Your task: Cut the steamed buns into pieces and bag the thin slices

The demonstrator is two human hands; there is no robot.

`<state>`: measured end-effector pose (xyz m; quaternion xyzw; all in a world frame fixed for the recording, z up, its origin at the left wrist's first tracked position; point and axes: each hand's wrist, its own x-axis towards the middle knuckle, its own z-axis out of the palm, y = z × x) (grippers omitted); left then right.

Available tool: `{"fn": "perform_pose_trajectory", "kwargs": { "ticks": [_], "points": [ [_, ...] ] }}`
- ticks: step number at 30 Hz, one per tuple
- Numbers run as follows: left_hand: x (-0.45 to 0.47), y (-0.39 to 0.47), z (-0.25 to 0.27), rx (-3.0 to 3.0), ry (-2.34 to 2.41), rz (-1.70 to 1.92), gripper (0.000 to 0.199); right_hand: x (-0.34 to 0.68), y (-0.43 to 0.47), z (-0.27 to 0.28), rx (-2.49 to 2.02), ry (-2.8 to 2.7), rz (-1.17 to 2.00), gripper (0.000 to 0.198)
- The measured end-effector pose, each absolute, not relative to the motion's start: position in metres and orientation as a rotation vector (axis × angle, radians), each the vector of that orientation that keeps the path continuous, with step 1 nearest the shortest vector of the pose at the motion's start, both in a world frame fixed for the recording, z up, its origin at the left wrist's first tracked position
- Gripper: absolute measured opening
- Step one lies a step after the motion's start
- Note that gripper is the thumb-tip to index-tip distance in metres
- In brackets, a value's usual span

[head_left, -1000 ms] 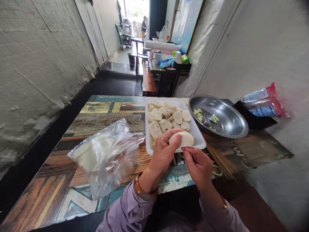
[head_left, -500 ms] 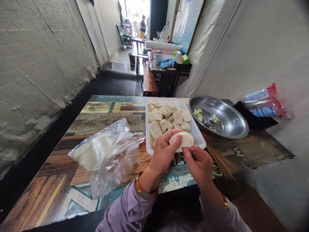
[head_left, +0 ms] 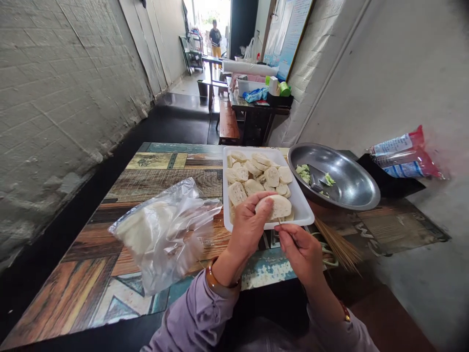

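My left hand (head_left: 248, 222) pinches a pale slice of steamed bun (head_left: 279, 207) between thumb and fingers, over the near edge of a white tray (head_left: 307, 215). Below the slice, my right hand (head_left: 302, 252) is closed on a thin skewer (head_left: 279, 221), whose short visible length meets the slice's lower edge. How deep its tip sits is hidden. More bun slices (head_left: 252, 187) lie piled in the tray. By my right wrist, a bundle of bamboo skewers (head_left: 339, 244) rests at the table edge.
Left of the tray lies a clear plastic bag (head_left: 164, 234) with pale contents. A steel bowl (head_left: 351, 181) with chopped greens stands on the right, beside red-and-clear packages (head_left: 406, 154). Beyond the table are a bench (head_left: 229, 122), a second cluttered table and a person (head_left: 215, 39) in the doorway.
My right hand has dropped slightly away from the slice, so a bit of skewer now shows between them. The far person has turned and shifted slightly.
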<state>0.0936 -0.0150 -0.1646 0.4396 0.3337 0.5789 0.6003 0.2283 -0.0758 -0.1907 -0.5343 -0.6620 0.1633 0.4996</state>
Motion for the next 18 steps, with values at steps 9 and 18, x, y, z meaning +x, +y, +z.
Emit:
{"fn": "perform_pose_trajectory", "kwargs": {
  "ticks": [9, 18],
  "points": [
    [0.094, -0.02, -0.162, 1.168, 0.771, 1.27, 0.031, 0.226, -0.075, -0.197, -1.312, -1.545, 0.281, 0.014],
    [0.096, -0.023, -0.163, 1.269, 0.719, 1.246, 0.031, 0.23, -0.077, -0.207, -1.35, -1.432, 0.466, 0.022]
  ]
}}
